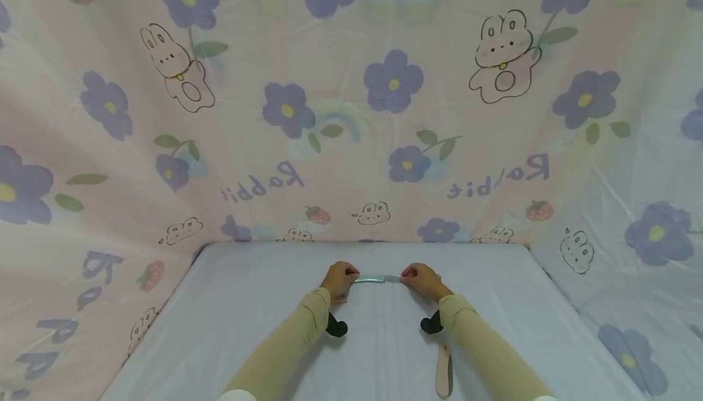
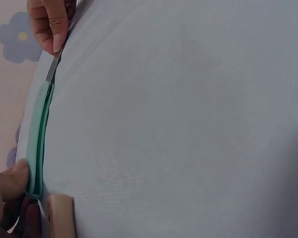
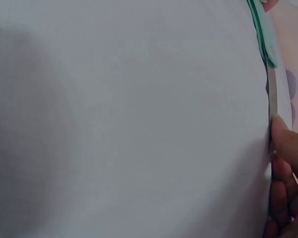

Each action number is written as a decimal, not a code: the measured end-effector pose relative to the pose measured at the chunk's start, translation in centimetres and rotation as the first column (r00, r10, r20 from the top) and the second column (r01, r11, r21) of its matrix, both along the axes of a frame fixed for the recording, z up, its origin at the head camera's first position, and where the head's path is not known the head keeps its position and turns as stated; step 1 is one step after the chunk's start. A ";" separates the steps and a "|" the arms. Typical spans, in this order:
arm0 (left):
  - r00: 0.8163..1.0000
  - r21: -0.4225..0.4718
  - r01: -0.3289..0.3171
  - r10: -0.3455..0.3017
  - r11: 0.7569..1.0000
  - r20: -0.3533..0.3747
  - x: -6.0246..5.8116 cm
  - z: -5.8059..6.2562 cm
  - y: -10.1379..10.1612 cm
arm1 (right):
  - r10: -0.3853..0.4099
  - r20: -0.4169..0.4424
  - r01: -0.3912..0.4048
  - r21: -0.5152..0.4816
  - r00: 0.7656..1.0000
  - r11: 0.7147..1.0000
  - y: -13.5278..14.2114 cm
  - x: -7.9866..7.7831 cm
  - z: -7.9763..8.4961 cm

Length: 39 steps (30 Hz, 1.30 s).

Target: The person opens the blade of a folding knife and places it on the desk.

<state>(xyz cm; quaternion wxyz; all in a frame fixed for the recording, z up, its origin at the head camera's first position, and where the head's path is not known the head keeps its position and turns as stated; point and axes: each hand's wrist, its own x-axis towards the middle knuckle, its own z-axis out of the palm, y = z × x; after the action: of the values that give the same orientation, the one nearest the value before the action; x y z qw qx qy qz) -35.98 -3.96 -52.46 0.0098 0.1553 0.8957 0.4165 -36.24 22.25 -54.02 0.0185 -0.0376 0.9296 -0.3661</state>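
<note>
A folding knife with a mint-green handle is stretched between my two hands, its metal blade swung out in line with the handle. My left hand pinches the far end of the handle between thumb and fingers. On the other side my right hand pinches the blade toward its tip, and those fingers hide the tip. The left wrist view shows the open slot along the green handle. Just by my left hand lies a pale pink piece, partly cut off by the frame.
A pink, handle-shaped item lies on the white-covered table, near my right forearm. Patterned curtains rise behind the table and along both sides. Black wrist mounts hang under each forearm.
</note>
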 end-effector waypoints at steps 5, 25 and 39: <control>1.000 -0.028 0.011 -0.011 1.000 -0.014 0.1 -0.1 -0.1 | 0.001 -0.011 -0.001 -0.006 1.000 1.000 0.0 0.1 -0.1; 0.999 -0.019 0.039 -0.039 0.999 0.004 -0.9 1.3 -4.9 | 0.049 -0.103 -0.058 -0.088 0.993 0.994 1.6 1.2 1.5; 0.998 -0.098 0.030 -0.024 0.995 0.066 3.5 2.0 -8.9 | 0.170 0.005 -0.166 -0.195 0.985 0.967 -2.4 4.2 2.8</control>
<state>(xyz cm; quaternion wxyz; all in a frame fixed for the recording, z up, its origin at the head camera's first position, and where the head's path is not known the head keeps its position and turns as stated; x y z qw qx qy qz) -32.48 -12.90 -50.42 0.0522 0.1531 0.9123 0.3762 -32.02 19.87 -51.24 0.0557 -0.1141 0.8826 -0.4526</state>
